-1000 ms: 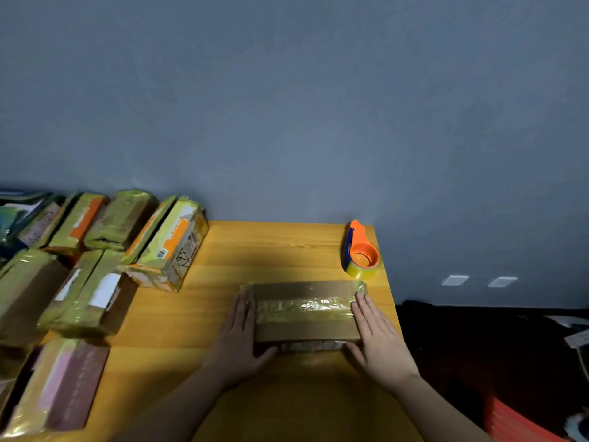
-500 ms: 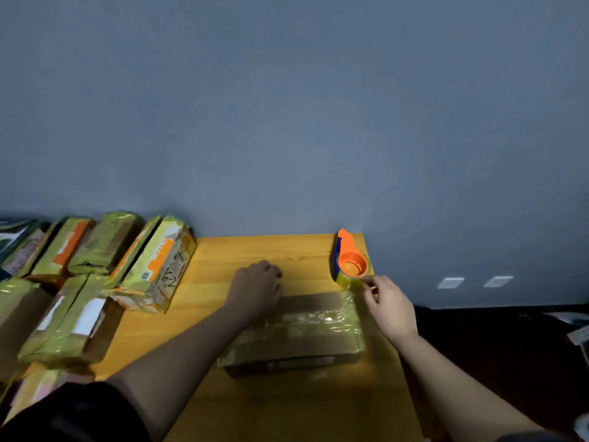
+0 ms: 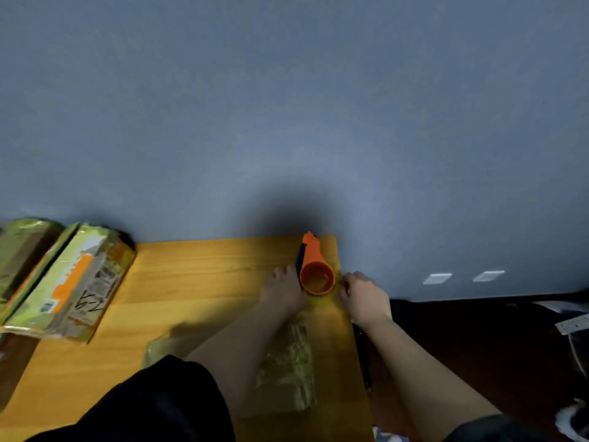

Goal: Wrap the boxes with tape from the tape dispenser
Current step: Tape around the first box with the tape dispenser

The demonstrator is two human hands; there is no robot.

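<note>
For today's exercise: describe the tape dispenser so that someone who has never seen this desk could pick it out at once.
Start at the wooden table against the grey wall, then go to its far right corner. There, between the left hand and right hand, stands the tape dispenser. It alone is bright orange with a round open core; the neighbouring parcels are yellow-green.
</note>
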